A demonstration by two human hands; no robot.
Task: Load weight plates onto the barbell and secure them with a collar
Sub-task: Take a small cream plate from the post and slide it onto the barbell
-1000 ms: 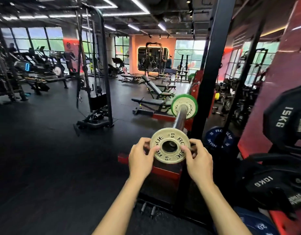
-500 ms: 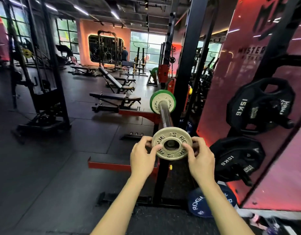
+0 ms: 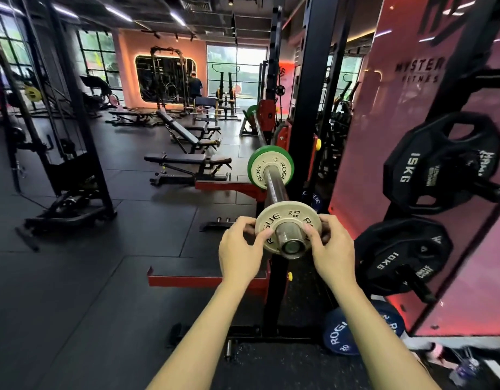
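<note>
Left hand [image 3: 240, 249] and right hand [image 3: 331, 249] grip the small plate [image 3: 282, 220] threaded on the barbell sleeve [image 3: 275, 188].

Small pale plate [image 3: 286, 226] marked ROGUE, 0.5 KG sits on barbell sleeve [image 3: 276, 188], sleeve end poking through its hole. L hand [image 3: 240, 253] and R hand [image 3: 331, 253] pinch its rim, one per side. Farther up sleeve: green-rimmed plate [image 3: 270, 167] w/ another pale plate against it. Black 15KG plate [image 3: 443, 161] and 10KG plate [image 3: 402, 254] hang on rack pegs at right.
</note>
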